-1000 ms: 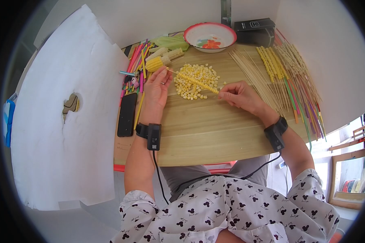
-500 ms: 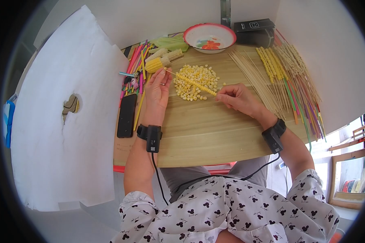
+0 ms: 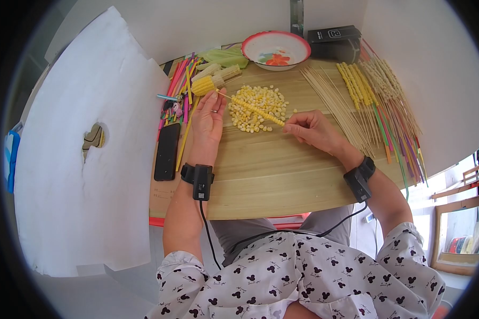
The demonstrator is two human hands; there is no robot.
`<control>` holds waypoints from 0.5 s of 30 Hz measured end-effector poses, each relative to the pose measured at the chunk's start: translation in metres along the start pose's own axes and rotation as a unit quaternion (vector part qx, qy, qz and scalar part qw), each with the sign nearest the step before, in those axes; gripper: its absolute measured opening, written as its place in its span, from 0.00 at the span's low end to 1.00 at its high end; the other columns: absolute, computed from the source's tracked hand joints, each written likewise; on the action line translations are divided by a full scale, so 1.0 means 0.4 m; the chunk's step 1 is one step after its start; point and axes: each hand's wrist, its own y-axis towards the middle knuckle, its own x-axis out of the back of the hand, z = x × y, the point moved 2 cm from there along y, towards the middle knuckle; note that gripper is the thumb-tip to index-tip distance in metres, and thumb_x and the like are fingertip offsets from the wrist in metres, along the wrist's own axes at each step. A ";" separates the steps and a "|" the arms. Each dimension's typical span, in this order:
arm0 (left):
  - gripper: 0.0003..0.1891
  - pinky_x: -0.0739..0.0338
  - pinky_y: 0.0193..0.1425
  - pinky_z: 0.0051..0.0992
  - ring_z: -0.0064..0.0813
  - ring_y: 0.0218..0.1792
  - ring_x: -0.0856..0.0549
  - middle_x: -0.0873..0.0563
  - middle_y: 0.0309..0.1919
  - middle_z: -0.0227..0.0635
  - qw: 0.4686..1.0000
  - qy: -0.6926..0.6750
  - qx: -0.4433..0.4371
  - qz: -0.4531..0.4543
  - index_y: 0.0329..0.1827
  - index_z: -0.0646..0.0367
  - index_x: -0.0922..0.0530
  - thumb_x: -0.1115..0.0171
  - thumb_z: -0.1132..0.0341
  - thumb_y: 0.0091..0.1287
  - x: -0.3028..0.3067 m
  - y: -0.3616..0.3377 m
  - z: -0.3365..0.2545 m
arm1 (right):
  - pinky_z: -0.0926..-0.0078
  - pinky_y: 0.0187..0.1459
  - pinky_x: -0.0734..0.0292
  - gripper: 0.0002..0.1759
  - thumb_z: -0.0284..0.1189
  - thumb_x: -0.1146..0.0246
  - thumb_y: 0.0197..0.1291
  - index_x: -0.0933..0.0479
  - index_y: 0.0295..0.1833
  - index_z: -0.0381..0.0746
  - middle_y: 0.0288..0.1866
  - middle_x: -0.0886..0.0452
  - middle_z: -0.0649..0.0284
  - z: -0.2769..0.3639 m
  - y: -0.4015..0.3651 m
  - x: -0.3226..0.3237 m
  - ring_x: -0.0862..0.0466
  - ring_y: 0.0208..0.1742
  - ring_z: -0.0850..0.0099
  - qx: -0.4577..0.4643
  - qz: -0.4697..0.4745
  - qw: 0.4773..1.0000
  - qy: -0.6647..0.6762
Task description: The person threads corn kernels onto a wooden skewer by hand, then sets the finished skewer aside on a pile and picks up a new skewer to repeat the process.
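A thin bamboo skewer slants across the pile of loose corn kernels point(image 3: 253, 98), most of its length threaded with a row of yellow kernels point(image 3: 258, 111). My right hand point(image 3: 314, 132) is closed on its lower right end, thumb and forefinger pinching at the last kernels. At the upper left end, where a short stretch of stick is bare, my left hand point(image 3: 207, 119) pinches a small corn kernel point(image 3: 217, 91) at the tip. A partly stripped corn cob point(image 3: 203, 85) lies just beyond the left fingertips, with bare cobs point(image 3: 229, 73) beside it.
Bare skewers point(image 3: 338, 106) and finished corn skewers point(image 3: 355, 84) lie at the right. A red-rimmed enamel basin point(image 3: 275, 50) and a black box point(image 3: 333, 42) stand at the back. Colourful strips point(image 3: 179, 77) and a phone point(image 3: 166, 152) lie left. Cabled black bands point(image 3: 201, 182) circle both wrists.
Hardly anything differs. Both hands keep their places on the skewer, and the whole view has shifted very slightly.
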 end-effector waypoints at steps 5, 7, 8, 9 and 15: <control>0.06 0.21 0.55 0.29 0.36 0.51 0.17 0.16 0.43 0.45 1.000 -0.007 -0.006 -0.001 0.42 0.65 0.22 0.39 0.79 0.63 -0.002 -0.001 0.000 | 0.87 0.23 0.39 0.10 0.31 0.39 0.65 0.20 0.35 0.35 0.20 0.28 0.75 -0.010 0.001 -0.001 0.33 0.21 0.88 0.006 0.001 1.000 -0.003; 0.06 0.21 0.55 0.28 0.36 0.51 0.17 0.16 0.43 0.43 1.000 -0.013 -0.008 -0.001 0.42 0.65 0.22 0.39 0.79 0.63 -0.004 -0.003 0.001 | 0.88 0.23 0.39 0.10 0.31 0.39 0.65 0.20 0.35 0.36 0.21 0.28 0.76 -0.007 -0.001 -0.004 0.33 0.22 0.89 0.006 -0.005 1.000 -0.006; 0.06 0.21 0.56 0.28 0.35 0.51 0.17 0.16 0.43 0.42 1.000 -0.020 -0.008 -0.001 0.42 0.65 0.22 0.39 0.79 0.63 -0.004 -0.003 0.001 | 0.88 0.23 0.39 0.10 0.31 0.39 0.65 0.20 0.35 0.36 0.21 0.28 0.76 -0.008 0.000 -0.005 0.33 0.22 0.89 0.008 -0.005 1.000 -0.007; 0.06 0.21 0.56 0.28 0.35 0.51 0.17 0.16 0.43 0.42 1.000 -0.020 -0.009 0.000 0.42 0.65 0.22 0.39 0.79 0.63 -0.004 -0.004 0.001 | 0.88 0.24 0.38 0.09 0.30 0.39 0.65 0.20 0.35 0.35 0.22 0.28 0.76 -0.011 0.000 -0.007 0.33 0.22 0.89 0.010 -0.004 1.000 -0.006; 0.05 0.21 0.57 0.28 0.35 0.52 0.18 0.16 0.42 0.40 0.999 -0.035 -0.005 -0.004 0.41 0.64 0.22 0.40 0.80 0.63 -0.006 -0.005 0.003 | 0.88 0.24 0.38 0.08 0.29 0.39 0.65 0.20 0.36 0.35 0.23 0.27 0.76 -0.004 -0.002 -0.014 0.32 0.23 0.89 0.014 -0.002 1.000 -0.010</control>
